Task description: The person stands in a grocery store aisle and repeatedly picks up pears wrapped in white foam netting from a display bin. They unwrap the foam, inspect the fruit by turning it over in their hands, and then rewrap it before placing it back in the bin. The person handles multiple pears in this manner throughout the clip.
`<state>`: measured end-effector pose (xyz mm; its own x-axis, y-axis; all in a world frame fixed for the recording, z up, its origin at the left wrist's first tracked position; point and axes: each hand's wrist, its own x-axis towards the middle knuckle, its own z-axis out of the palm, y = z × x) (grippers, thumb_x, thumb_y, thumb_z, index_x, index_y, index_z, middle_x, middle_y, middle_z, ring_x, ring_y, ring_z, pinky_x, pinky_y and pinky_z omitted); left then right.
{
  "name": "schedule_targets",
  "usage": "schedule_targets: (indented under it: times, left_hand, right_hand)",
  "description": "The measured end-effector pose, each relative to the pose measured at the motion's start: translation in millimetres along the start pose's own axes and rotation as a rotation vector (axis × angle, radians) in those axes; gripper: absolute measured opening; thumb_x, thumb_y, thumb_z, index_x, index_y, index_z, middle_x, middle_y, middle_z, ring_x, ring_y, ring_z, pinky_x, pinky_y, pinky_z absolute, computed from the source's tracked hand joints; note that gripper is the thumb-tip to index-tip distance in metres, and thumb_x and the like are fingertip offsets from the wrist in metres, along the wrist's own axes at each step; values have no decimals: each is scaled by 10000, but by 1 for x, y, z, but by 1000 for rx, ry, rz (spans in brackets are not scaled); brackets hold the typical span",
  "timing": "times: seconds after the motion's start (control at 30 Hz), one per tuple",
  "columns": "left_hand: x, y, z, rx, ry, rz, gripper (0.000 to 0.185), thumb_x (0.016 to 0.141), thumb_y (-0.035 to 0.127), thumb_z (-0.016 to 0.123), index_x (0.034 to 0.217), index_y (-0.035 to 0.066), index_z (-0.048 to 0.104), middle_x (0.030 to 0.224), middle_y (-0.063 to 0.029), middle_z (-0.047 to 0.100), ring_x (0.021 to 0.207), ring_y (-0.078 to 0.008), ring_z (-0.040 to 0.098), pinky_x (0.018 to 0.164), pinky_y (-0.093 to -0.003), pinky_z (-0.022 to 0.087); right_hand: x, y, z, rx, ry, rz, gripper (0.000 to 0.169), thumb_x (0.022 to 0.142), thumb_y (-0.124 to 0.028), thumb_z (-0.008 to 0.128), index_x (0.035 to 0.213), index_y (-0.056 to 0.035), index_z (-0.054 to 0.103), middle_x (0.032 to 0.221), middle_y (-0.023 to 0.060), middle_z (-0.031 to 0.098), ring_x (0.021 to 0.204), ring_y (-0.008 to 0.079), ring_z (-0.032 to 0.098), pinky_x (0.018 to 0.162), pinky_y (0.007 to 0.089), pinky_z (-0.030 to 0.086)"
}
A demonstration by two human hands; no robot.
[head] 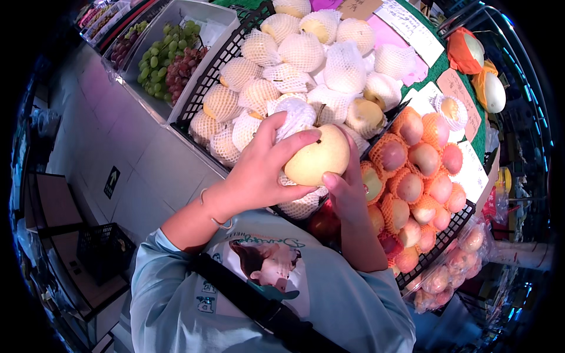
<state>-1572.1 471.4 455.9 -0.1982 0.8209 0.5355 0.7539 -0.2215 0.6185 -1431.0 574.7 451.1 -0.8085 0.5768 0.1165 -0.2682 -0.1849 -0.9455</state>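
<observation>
A bare pale-yellow pear [324,154] is held between both hands, just over the near edge of a black plastic crate [201,95]. My left hand [269,163] grips it from the left, fingers over its top and thumb beneath. My right hand [346,185] holds its right side, with part of the fingers hidden behind the fruit. White foam netting [298,117] lies bunched just beyond my left fingers; whether a fruit is inside cannot be told. Many pears in white foam nets [302,52] fill the crate.
Right of the pears, peaches in orange foam nets [408,185] are piled in another black crate [459,216]. Green grapes [165,57] and red grapes [184,70] lie in a grey bin [148,103] at left. Handwritten cards [410,33] lie behind; bagged fruit [441,278] is at lower right.
</observation>
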Motion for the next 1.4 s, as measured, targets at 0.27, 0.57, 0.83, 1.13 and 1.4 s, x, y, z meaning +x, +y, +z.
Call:
schedule_targets:
  times: [0.27,0.57,0.83,1.13,1.4]
  left_hand:
    - [-2,-7,-1,-140,-1,-5,674,602,246,775,1196,186,463,1214,-258,321,1102,-436,410,881,-408,407]
    - [10,8,-14,-49,-159,-103,682,592,263,777,1184,148,459,1202,-223,350,1095,-386,420,895,-399,384]
    - [2,5,-4,-187,-3,-115,692,568,214,795,1147,174,419,1173,-233,360,1021,-405,480,790,-390,466]
    - [9,8,-11,-42,-151,-120,682,591,259,779,1152,143,408,1190,-237,346,1019,-412,481,778,-395,470]
    - [-3,-2,8,-285,70,-52,667,598,230,778,1155,139,424,1183,-236,338,996,-408,486,800,-392,462]
  right_hand:
    - [0,-2,-4,-112,-75,-4,913,665,-184,686,1340,-2,97,1299,135,286,1196,217,355,963,343,350]
    - [-3,2,-3,-139,-42,5,795,722,-204,634,1315,16,153,1262,144,336,1167,221,381,969,354,331]
    - [-3,1,-7,-187,-53,-77,797,717,-247,639,1310,27,183,1254,160,356,1155,232,392,964,358,327]
    - [-5,5,-13,-339,-52,-70,842,711,-268,650,1322,28,152,1270,161,336,1180,227,367,973,358,318]
    - [-4,4,-11,-212,-54,-102,880,708,-254,670,1338,13,117,1289,146,310,1202,224,343,992,361,299]
